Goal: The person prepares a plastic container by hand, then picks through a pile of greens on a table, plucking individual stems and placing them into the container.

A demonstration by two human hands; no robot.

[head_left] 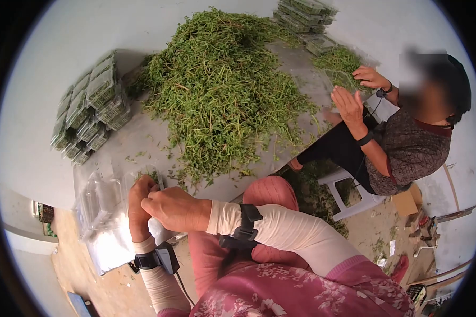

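Note:
My left hand and my right hand meet at the near left edge of the table, fingers curled closed and almost touching. Just beyond my knuckles, partly hidden by them, is a clear plastic box with some green leafy stems in it. What my fingers grip is hidden. Beside my left hand lie empty clear plastic boxes, stacked together. A large heap of green leafy stems covers the middle of the table.
Filled clear boxes are stacked at the left, with another stack at the far end. On the right a seated co-worker holds both hands raised near a smaller pile of greens. A white plastic stool stands below.

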